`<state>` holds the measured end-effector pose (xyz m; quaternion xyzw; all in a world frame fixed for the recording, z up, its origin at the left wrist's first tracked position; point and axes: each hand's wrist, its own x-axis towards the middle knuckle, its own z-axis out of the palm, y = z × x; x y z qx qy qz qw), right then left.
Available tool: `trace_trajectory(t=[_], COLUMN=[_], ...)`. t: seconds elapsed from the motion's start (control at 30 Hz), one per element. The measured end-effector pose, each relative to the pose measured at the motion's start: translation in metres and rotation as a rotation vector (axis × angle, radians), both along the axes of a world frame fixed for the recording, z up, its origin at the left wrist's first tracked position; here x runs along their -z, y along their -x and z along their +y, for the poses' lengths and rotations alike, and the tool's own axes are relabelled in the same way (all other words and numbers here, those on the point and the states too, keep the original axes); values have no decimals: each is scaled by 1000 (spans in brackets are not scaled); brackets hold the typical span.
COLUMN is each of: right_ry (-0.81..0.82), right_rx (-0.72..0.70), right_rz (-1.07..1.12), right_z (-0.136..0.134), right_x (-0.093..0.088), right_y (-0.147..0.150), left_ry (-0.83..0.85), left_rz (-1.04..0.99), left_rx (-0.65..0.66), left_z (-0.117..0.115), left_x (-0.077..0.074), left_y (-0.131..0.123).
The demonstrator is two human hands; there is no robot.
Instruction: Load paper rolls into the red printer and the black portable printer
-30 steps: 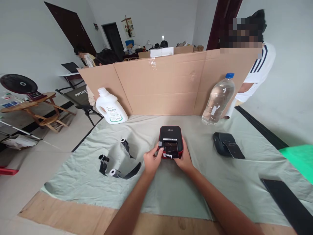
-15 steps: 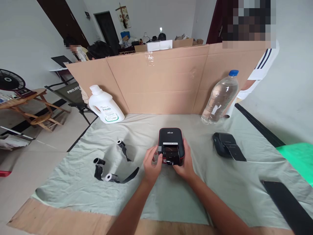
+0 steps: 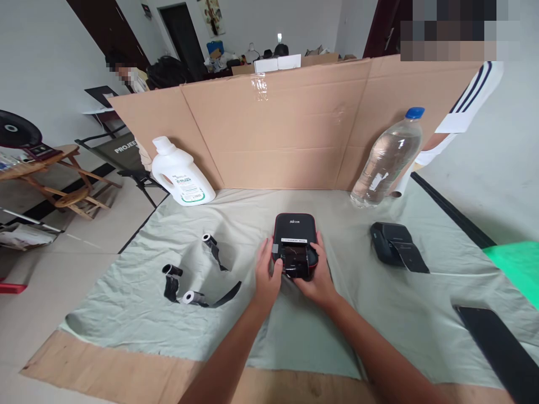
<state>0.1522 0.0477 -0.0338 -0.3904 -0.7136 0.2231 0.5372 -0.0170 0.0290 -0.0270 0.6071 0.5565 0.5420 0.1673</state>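
In the middle of the cloth is a small black portable printer [image 3: 295, 226] with a red edge, its front end toward me. A glossy dark piece [image 3: 296, 259] shows at that front end; I cannot tell whether it is a cover or paper. My left hand [image 3: 268, 279] grips the printer's left side, thumb at the front left corner. Wrapped round the right side, my right hand [image 3: 320, 281] has one finger bent over the top edge beside the glossy piece. The undersides of both hands' grip are hidden.
Left lie several small rolls [image 3: 194, 298] with dark strips. Another black printer [image 3: 389, 242] and a dark phone-like slab [image 3: 497, 348] are at right. A white jug [image 3: 181, 174] and a water bottle [image 3: 387, 163] lean on a cardboard screen [image 3: 278, 134]; people are behind it.
A finger of my right hand has come up from the printer's side onto its top edge. My left hand keeps its hold. The camera view has shifted slightly.
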Motion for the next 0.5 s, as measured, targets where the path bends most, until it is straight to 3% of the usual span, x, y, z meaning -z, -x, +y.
trace_trajectory(t=[0.13, 0.27, 0.43, 0.5], right_ry=[1, -3, -51, -88], right_rx=[-14, -2, 41, 46], right_rz=[0, 44, 23, 6], right_z=[-6, -14, -15, -13], right_x=[0, -3, -8, -9], right_y=[1, -1, -6, -9], left_ry=[104, 72, -242, -332], left_rz=[-83, -26, 212, 303], left_rx=[63, 98, -44, -40], left_z=[-6, -14, -13, -10], left_x=[1, -1, -4, -6], left_y=[-1, -2, 5, 9])
